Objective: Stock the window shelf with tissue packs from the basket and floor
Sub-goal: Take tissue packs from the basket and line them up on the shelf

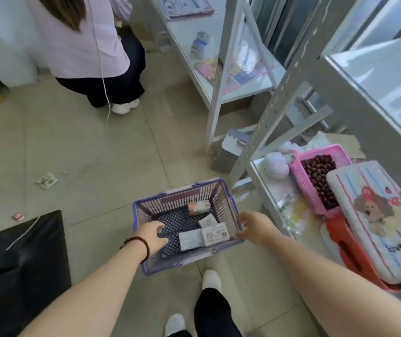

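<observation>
A purple plastic basket (228, 205) stands on the tiled floor in front of my feet. Several tissue packs lie in it: a white labelled pack (215, 234), a grey pack (191, 240), a small white one (208, 221) and a pink-and-white pack (199, 207) at the far side. My left hand (151, 235) reaches over the basket's left rim, fingers curled and apart, holding nothing. At the basket's right rim my right hand (253, 227) hovers with spread fingers, also holding nothing. Two loose packs lie on the floor, a white one (47, 181) and a small red one (18, 216).
A person in a pink shirt (85, 45) crouches at the far left. Grey metal shelving (238, 76) runs along the window on the right. Its low shelf carries a pink basket of dark nuts (299, 176) and a dog-print case (374, 215). A black bag (19, 263) lies at left.
</observation>
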